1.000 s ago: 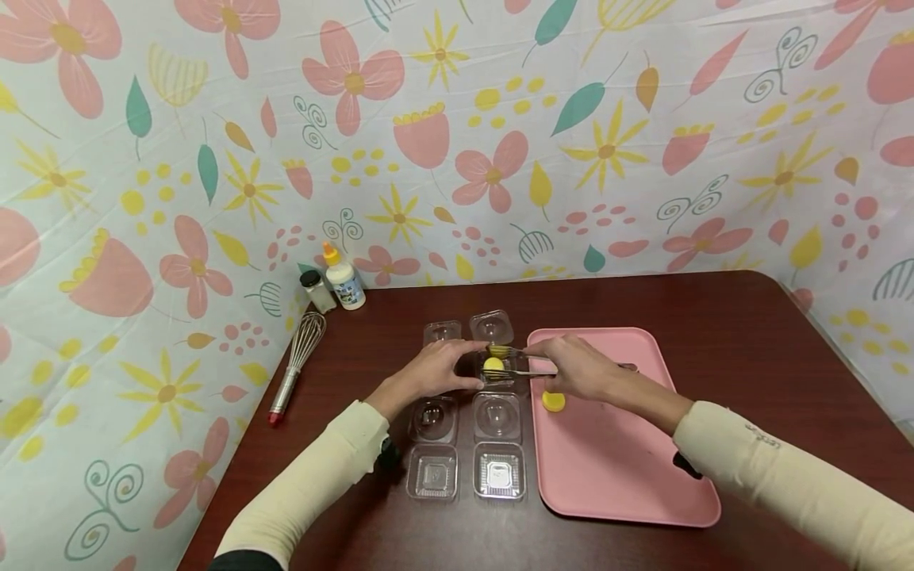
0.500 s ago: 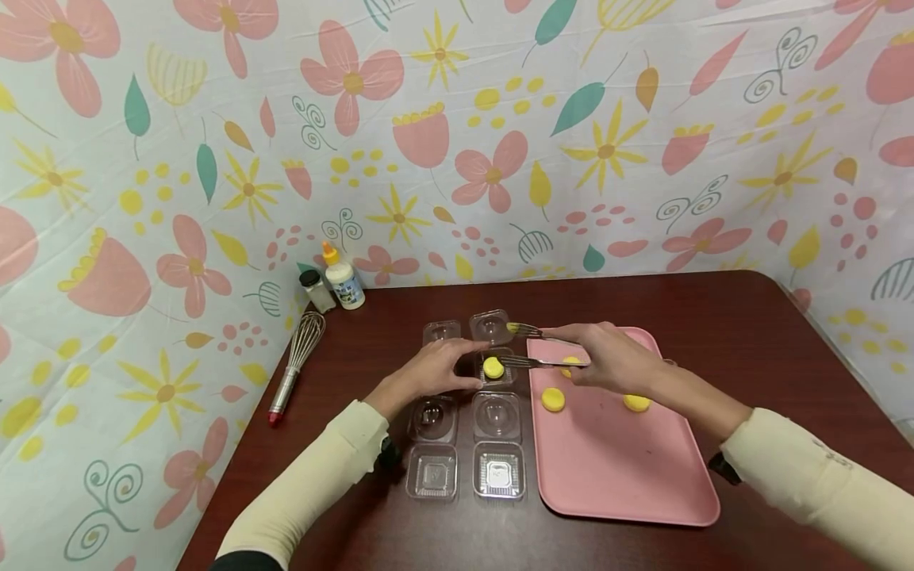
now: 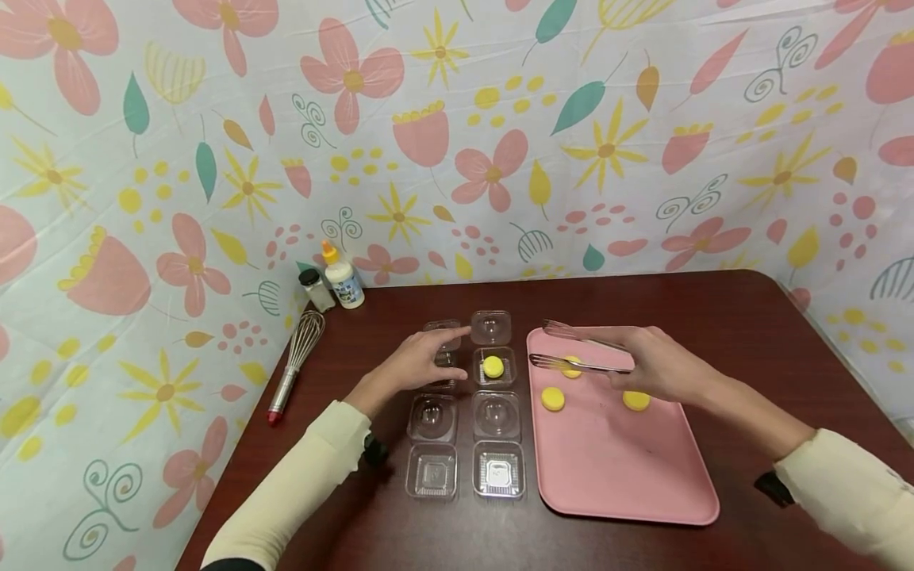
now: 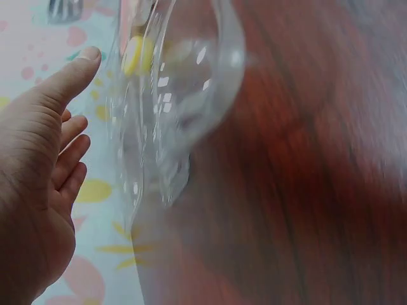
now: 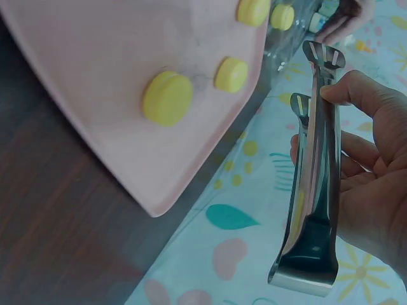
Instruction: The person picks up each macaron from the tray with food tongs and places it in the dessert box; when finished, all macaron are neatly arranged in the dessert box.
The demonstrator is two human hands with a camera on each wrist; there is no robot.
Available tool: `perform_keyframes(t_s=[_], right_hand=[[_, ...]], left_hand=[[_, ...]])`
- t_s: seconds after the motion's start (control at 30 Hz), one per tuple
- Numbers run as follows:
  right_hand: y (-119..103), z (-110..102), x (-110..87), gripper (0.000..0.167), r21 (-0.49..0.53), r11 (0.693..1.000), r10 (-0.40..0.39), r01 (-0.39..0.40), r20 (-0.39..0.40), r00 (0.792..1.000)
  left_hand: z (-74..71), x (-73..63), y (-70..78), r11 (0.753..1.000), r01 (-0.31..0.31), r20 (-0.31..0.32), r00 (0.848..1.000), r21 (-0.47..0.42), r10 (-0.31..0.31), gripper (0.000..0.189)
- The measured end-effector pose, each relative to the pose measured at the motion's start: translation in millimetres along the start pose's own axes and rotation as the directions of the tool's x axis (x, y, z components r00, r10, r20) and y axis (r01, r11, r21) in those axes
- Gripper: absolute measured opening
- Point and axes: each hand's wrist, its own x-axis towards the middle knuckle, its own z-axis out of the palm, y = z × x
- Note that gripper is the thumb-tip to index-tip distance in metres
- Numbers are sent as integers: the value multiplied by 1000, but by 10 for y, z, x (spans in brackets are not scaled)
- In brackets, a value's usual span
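Observation:
My right hand (image 3: 664,365) holds metal tongs (image 5: 325,152) above the pink tray (image 3: 621,468), their arms spread with nothing between the tips. Beneath and beside them on the tray lie several yellow macarons (image 5: 167,98). One yellow macaron (image 3: 493,366) sits inside a clear plastic container (image 3: 508,380), whose domed lid (image 3: 491,327) lies folded back behind it. My left hand (image 3: 410,361) is over the left column of containers, thumb and fingers apart, holding nothing. It partly hides the rear left container (image 3: 444,383). In the left wrist view a clear lid (image 4: 191,82) appears close to that hand.
Two opened containers (image 3: 432,476) (image 3: 499,472) stand nearer the front, lids behind them. At the left edge lies a whisk (image 3: 296,361). A glue bottle (image 3: 346,281) and a black-capped jar (image 3: 317,291) stand at the back left, against the flowered cloth (image 3: 457,159).
The tongs have come away from the macaron, leaving it in the container, and moved right over the tray with my right hand. My left hand has shifted left, off that container.

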Motion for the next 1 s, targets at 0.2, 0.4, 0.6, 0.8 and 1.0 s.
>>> perform_keyframes(t_s=[0.2,0.4,0.6,0.8,1.0], right_hand=[[118,-7,-151,72,14,998,55,-55,8,998],[237,24,-281,66,19,995,95,-95,7,995],[341,64,-393,66,6,996,87,-87,-3,996],[404,110,-448,70,5,994,108,-108,4,994],[428,161,-444,68,5,995,100,-100,1,995]], left_hand=[[-128,-164,-131,999,43,-40,998,-33,-44,87],[-158,-309,-225,995,92,-48,994,-34,-93,85],[-123,-391,-292,993,96,-49,994,-62,-99,81],[-85,-435,-331,992,104,-46,993,-64,-107,79],[-69,-474,-352,993,101,-46,994,-64,-104,76]])
